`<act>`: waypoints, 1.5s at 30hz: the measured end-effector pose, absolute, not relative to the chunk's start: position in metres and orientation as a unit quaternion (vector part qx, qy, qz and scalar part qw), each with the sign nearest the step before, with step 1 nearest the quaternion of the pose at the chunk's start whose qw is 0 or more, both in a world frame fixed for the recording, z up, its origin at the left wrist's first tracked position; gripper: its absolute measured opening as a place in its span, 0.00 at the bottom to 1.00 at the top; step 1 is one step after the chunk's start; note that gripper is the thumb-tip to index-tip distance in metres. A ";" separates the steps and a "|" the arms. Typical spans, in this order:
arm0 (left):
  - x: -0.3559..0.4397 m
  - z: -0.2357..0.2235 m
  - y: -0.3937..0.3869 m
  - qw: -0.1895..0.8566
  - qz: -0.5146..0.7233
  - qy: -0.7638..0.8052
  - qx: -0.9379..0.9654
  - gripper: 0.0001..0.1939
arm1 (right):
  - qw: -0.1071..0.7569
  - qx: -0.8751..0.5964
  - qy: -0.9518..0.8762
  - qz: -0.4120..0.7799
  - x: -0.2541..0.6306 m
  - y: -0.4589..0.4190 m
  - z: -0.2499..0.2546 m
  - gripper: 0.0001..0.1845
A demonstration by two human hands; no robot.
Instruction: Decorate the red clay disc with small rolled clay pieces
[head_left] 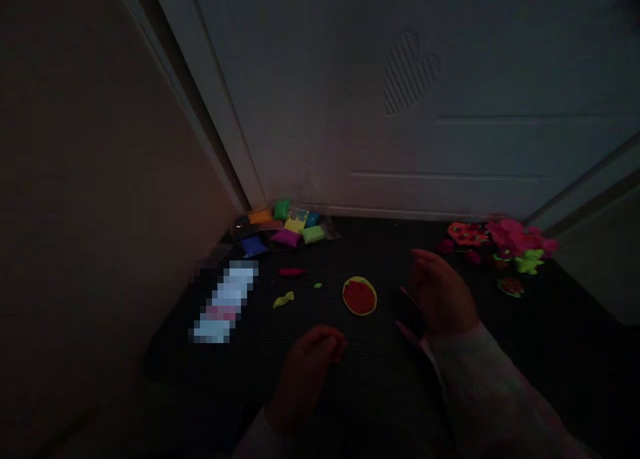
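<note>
The scene is very dark. My left hand (313,362) rests low on a black mat (380,372) with its fingers curled together; whether they hold anything is hidden. My right hand (440,296) hovers to the right of a red clay disc with a yellow rim (359,295), fingers bent around a thin pink tool (411,316). A yellow clay scrap (283,300), a tiny green bit (318,286) and a red clay strip (293,272) lie left of the disc.
Several coloured clay packets (285,229) are piled at the back left by a white door (400,92). Pink, red and green clay shapes (500,246) sit at the back right. A blurred white object (225,302) lies on the mat's left side.
</note>
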State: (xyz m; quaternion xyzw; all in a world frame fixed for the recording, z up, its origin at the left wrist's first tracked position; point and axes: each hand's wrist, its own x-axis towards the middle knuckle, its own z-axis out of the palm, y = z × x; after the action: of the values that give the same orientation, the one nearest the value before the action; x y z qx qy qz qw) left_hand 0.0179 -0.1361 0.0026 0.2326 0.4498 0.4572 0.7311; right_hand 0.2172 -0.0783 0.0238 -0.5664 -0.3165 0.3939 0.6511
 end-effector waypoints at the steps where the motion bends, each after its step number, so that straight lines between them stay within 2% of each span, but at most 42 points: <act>1: 0.018 0.001 -0.136 0.726 0.457 0.455 0.239 0.08 | 0.667 -0.549 -0.286 0.415 0.219 -0.077 0.026 0.10; 10: 0.018 -0.001 -0.141 0.625 0.398 0.525 0.418 0.07 | 0.701 -0.454 -0.152 0.529 0.225 -0.076 0.029 0.08; 12: 0.011 0.009 -0.139 0.550 0.367 0.551 0.509 0.09 | 0.698 -0.448 -0.144 0.539 0.226 -0.075 0.027 0.08; 14: -0.001 0.020 -0.131 0.402 0.358 0.562 0.628 0.11 | 0.696 -0.444 -0.141 0.547 0.227 -0.074 0.025 0.08; 15: -0.008 0.025 -0.123 0.361 0.366 0.570 0.641 0.11 | 0.695 -0.443 -0.140 0.549 0.227 -0.074 0.024 0.08; 20: -0.036 0.032 -0.069 0.284 0.345 0.592 0.671 0.10 | 0.689 -0.450 -0.145 0.549 0.229 -0.072 0.021 0.07; 26: -0.029 0.030 -0.035 0.290 0.301 0.587 0.694 0.15 | 0.678 -0.468 -0.194 0.532 0.231 -0.072 0.014 0.06; 33: -0.013 0.045 -0.076 0.362 0.341 0.533 0.684 0.11 | 0.652 -0.504 -0.318 0.469 0.224 -0.073 0.018 0.13; 37: -0.005 0.060 -0.115 0.451 0.356 0.489 0.657 0.14 | 0.577 -0.488 -0.472 0.454 0.204 -0.104 0.048 0.13; 41: -0.003 0.086 -0.143 0.517 0.348 0.450 0.639 0.11 | 0.501 -0.438 -0.605 0.438 0.177 -0.148 0.084 0.15; 45: 0.000 0.111 -0.159 0.557 0.329 0.420 0.636 0.10 | 0.401 -0.427 -0.751 0.304 0.164 -0.174 0.101 0.13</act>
State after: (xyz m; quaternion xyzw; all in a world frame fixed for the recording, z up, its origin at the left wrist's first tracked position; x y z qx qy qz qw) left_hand -0.0002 -0.1593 0.1110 0.6359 0.4203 0.3294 0.5572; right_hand 0.1636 -0.1743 0.1011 -0.4265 -0.7514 0.3045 0.4009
